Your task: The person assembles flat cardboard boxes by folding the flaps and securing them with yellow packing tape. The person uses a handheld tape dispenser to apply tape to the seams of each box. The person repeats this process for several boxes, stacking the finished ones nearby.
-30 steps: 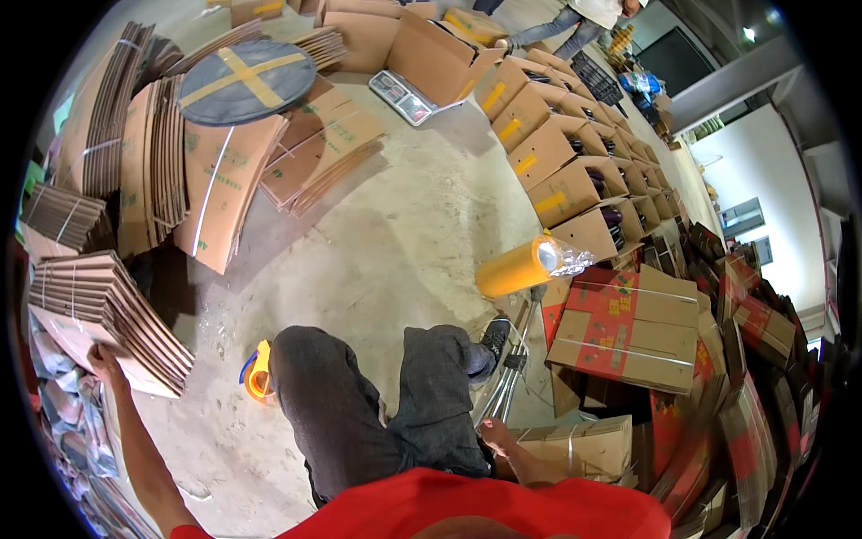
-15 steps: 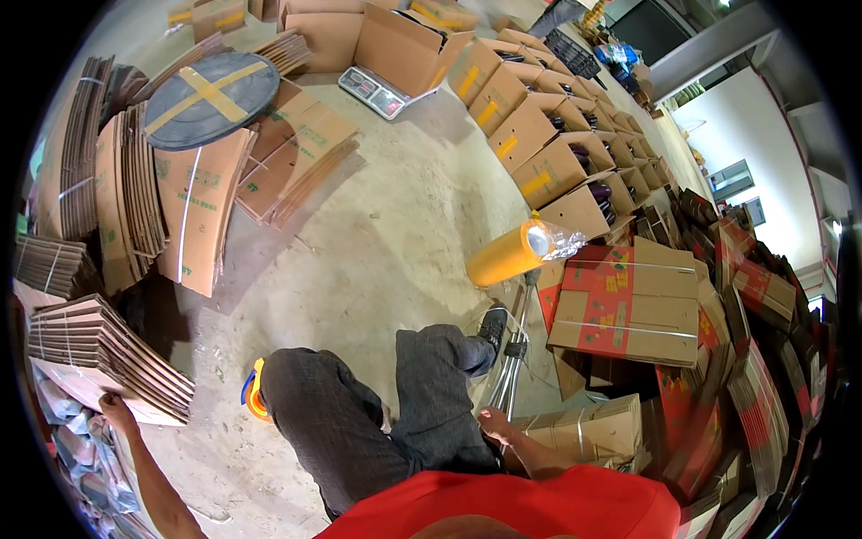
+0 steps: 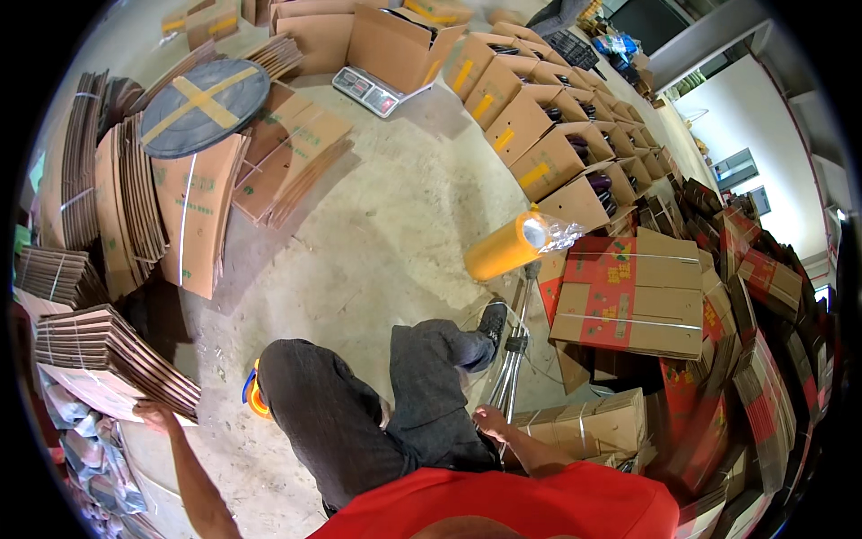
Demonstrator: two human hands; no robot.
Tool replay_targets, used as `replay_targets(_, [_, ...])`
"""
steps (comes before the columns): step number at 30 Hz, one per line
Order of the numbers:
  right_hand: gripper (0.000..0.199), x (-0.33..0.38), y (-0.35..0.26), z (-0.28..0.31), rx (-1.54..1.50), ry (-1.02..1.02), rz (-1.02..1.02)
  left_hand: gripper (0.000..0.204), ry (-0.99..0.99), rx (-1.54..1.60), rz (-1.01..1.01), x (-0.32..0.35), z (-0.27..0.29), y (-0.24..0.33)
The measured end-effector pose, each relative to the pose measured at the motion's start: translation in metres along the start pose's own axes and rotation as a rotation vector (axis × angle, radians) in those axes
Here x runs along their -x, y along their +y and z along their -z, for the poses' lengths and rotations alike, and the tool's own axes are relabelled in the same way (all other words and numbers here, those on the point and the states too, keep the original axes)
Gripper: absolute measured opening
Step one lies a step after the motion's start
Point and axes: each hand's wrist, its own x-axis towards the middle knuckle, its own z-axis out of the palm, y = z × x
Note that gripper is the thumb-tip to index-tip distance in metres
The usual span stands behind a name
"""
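At the lower left, my left hand (image 3: 157, 417) is closed on the lower edge of a strapped bundle of flattened cardboard boxes (image 3: 112, 366). The bundle leans at a tilt, its layers fanned. My right hand (image 3: 492, 424) rests curled beside my thigh, close to the silver tripod legs (image 3: 509, 373); what lies inside its fingers, if anything, is hidden. A yellow roll with clear film (image 3: 501, 253) stands out above the tripod. An orange and blue tape dispenser (image 3: 257, 392) lies on the floor by my knee.
More flattened-box stacks (image 3: 193, 216) stand at the left, one topped by a dark round lid (image 3: 205, 108). A scale (image 3: 366, 92) sits ahead. Rows of open cartons holding dark purple produce (image 3: 600, 184) run along the right. Red-printed flat boxes (image 3: 620, 310) pile up nearer me.
My left hand has slid right along the cardboard bundle's lower edge, and the bundle has shifted slightly right. The right hand stays by my thigh. The view has tilted a little.
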Motion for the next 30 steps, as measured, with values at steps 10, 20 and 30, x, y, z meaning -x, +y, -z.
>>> replay_targets(10, [0.025, -0.029, 0.038, -0.036, -0.147, -0.130, 0.115, 0.037, -0.133, 0.089, 0.432, 0.038, 0.047, 0.096])
replay_targets(20, [0.020, -0.041, 0.026, -0.039, -0.122, -0.071, 0.425, 0.037, -0.104, 0.259, 0.398, 0.078, 0.045, 0.162])
replay_targets(30, [0.025, 0.061, -0.066, 0.054, -0.118, 0.847, 0.330, 0.078, -0.188, -0.012, -0.151, 0.106, 0.098, 0.097])
